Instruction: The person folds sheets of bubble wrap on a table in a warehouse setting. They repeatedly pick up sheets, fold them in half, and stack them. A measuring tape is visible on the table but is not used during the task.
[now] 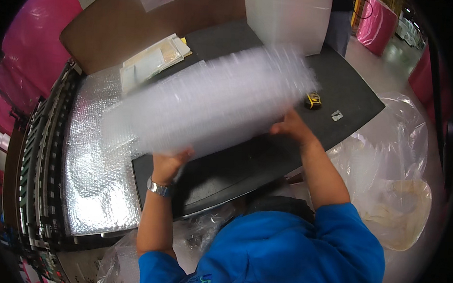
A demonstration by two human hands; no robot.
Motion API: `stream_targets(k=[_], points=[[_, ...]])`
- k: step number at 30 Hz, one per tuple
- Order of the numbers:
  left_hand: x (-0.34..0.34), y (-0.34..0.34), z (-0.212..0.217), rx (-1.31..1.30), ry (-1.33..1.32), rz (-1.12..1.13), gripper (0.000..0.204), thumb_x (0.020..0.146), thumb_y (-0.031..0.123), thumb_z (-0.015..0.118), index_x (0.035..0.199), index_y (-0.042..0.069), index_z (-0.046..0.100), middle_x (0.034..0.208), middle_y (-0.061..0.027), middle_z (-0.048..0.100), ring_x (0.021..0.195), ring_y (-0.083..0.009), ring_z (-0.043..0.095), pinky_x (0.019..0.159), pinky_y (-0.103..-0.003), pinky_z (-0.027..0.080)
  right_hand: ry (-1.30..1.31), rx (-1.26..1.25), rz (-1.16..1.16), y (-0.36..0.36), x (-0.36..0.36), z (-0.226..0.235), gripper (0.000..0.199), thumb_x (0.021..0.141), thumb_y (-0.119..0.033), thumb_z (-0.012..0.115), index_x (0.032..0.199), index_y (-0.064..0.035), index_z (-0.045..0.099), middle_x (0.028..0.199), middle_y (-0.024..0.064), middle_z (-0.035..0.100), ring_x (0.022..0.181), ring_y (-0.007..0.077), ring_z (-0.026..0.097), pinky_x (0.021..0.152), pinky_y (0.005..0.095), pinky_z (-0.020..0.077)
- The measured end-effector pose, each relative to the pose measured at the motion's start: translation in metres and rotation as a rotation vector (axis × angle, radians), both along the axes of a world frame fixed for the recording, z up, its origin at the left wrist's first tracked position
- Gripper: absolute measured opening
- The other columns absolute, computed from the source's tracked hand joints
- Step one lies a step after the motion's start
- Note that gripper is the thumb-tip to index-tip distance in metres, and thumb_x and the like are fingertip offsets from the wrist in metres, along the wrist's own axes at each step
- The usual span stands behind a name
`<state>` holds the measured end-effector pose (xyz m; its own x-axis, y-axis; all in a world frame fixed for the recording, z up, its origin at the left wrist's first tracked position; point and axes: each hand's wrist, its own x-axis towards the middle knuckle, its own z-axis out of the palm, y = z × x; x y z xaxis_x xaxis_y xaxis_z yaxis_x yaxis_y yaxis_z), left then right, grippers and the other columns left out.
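A thick stack of bubble wrap sheets (pixel 223 96), whitish and see-through, is held tilted above the dark table (pixel 214 184) and is smeared by motion. My left hand (pixel 170 164) grips its near edge at the left end, thumb on the near side and the other fingers hidden behind the sheets. Toward the right end, my right hand (pixel 292 126) is closed on the same near edge, its fingers partly covered too. Just beyond the right hand lies a yellow and black tape measure (pixel 313 100), with a small metallic piece (pixel 337 115) farther right.
Silvery bubble sheet (pixel 95 186) covers the left side, beside a machine with rollers (pixel 41 169). Papers (pixel 151 62) lie at the back, near a brown board (pixel 156 24). A tall whitish block (pixel 290 20) stands at the back right. Clear plastic (pixel 383 143) hangs over the right floor.
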<state>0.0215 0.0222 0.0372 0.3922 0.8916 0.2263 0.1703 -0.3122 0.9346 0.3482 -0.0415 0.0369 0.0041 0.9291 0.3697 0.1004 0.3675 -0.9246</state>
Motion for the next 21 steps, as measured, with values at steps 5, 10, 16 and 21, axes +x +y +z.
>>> stream_targets(k=[5,10,16,21], points=[[0.013,-0.015,-0.022,0.159,0.080,0.179,0.029,0.067,0.012,0.072,0.090,0.002,0.058,0.086,-0.0064,0.059,0.083,-0.0164,0.054,0.075,-0.030,0.043,0.260,-0.168,0.025,0.000,-0.024,-0.003,0.057,0.064,-0.022,0.075,0.110,-0.0016,0.049,0.105,0.0078,0.055,0.099,0.0183,0.050,0.087,0.0302,0.0383],[0.043,-0.026,0.019,0.145,-0.263,0.162,0.031,0.068,0.013,0.071,0.092,0.001,0.056,0.086,-0.0056,0.059,0.078,-0.0158,0.054,0.071,-0.028,0.043,0.311,-0.201,-0.014,0.006,-0.025,-0.003,0.040,0.069,-0.021,0.072,0.102,-0.0060,0.056,0.098,0.0030,0.058,0.093,0.0125,0.051,0.083,0.0273,0.0390],[0.051,-0.035,0.030,0.258,-0.156,0.173,0.035,0.068,0.018,0.073,0.093,0.000,0.055,0.086,-0.0056,0.059,0.079,-0.0163,0.054,0.072,-0.028,0.043,0.440,-0.116,0.002,0.012,-0.022,-0.010,0.032,0.072,-0.021,0.070,0.097,-0.0066,0.058,0.093,0.0013,0.058,0.088,0.0110,0.052,0.081,0.0264,0.0385],[0.055,-0.038,0.027,0.303,-0.144,0.167,0.039,0.068,0.020,0.073,0.095,-0.001,0.054,0.088,-0.0070,0.058,0.080,-0.0171,0.054,0.073,-0.029,0.042,0.459,-0.076,0.041,0.013,-0.019,-0.018,0.029,0.074,-0.021,0.068,0.097,-0.0051,0.058,0.092,0.0010,0.058,0.088,0.0108,0.052,0.081,0.0264,0.0391]])
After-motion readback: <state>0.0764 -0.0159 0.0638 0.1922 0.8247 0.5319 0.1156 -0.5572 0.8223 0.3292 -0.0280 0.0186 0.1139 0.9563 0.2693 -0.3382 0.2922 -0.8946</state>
